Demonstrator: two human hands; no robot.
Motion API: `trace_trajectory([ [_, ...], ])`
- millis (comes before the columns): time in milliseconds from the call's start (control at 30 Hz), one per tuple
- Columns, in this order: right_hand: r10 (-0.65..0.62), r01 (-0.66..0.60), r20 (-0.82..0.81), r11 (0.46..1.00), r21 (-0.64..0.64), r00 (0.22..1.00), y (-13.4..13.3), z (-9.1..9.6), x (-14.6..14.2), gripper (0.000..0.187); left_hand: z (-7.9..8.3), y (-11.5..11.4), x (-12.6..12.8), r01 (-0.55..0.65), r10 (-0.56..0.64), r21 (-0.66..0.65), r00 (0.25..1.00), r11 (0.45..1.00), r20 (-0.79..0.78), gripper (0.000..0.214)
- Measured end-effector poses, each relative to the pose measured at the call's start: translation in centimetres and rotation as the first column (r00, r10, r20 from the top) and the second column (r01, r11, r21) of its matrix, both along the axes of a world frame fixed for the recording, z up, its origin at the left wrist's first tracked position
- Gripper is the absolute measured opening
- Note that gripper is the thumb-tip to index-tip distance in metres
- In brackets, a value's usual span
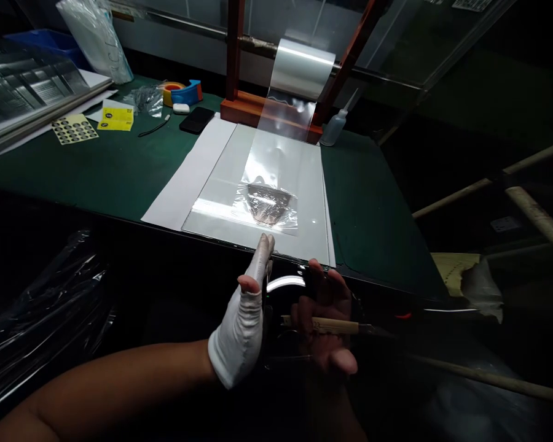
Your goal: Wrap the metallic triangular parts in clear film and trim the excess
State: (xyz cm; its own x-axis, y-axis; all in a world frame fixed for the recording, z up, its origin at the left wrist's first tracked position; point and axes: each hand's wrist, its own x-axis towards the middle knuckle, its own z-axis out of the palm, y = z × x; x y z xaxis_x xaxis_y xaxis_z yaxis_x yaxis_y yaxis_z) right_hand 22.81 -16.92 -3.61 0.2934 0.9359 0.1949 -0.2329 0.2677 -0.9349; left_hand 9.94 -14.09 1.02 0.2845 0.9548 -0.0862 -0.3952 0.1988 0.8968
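Note:
My left hand (242, 325) wears a white glove with the thumb tip bare. Its fingers are stretched out together and stand edge-on at the table's front edge, against a dark glossy object (283, 288) that I cannot make out. My right hand (325, 325) is bare and closed on a thin wooden-handled tool (320, 325) lying across its fingers. Just beyond both hands, clear film (276, 153) runs down from a roll (301, 67) on a red-brown stand (253, 110) onto a grey sheet (304, 233). A small brownish piece (267, 205) lies under the film.
On the green table (120, 172) lie a blue and yellow tape dispenser (182, 92), a black phone (196, 120), a yellow card (115, 118), a sticker sheet (74, 129) and a squeeze bottle (336, 126). Metal trays (18, 86) stand far left. Black plastic (41, 307) hangs below. Pipes (534, 215) cross on the right.

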Motion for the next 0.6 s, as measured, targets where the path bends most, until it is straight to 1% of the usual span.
trace_trajectory([
  [67,0.008,-0.008,-0.023,1.0,-0.013,1.0,0.1,0.1,-0.2,0.095,0.1,0.2,-0.1,-0.006,0.006,-0.016,1.0,1.0,-0.005,0.088],
  [233,0.007,-0.011,-0.09,0.999,-0.045,0.996,0.3,0.4,-0.5,0.094,0.5,0.7,-0.4,-0.023,0.023,0.002,0.999,1.0,-0.046,0.089],
  [367,0.005,-0.007,-0.039,0.997,-0.073,0.999,0.5,0.4,-0.5,0.093,0.6,1.1,-0.4,-0.044,0.044,-0.002,0.998,0.999,-0.05,0.09],
  [500,0.0,-0.003,-0.048,0.999,-0.053,0.999,0.7,0.2,-0.6,0.089,0.3,1.3,-0.2,-0.039,0.038,-0.024,0.999,0.999,-0.036,0.089],
  [600,-0.001,0.0,-0.005,0.998,-0.058,1.0,0.8,0.1,-0.6,0.09,0.4,1.3,-0.2,-0.036,0.035,-0.049,0.999,0.998,-0.024,0.089],
])
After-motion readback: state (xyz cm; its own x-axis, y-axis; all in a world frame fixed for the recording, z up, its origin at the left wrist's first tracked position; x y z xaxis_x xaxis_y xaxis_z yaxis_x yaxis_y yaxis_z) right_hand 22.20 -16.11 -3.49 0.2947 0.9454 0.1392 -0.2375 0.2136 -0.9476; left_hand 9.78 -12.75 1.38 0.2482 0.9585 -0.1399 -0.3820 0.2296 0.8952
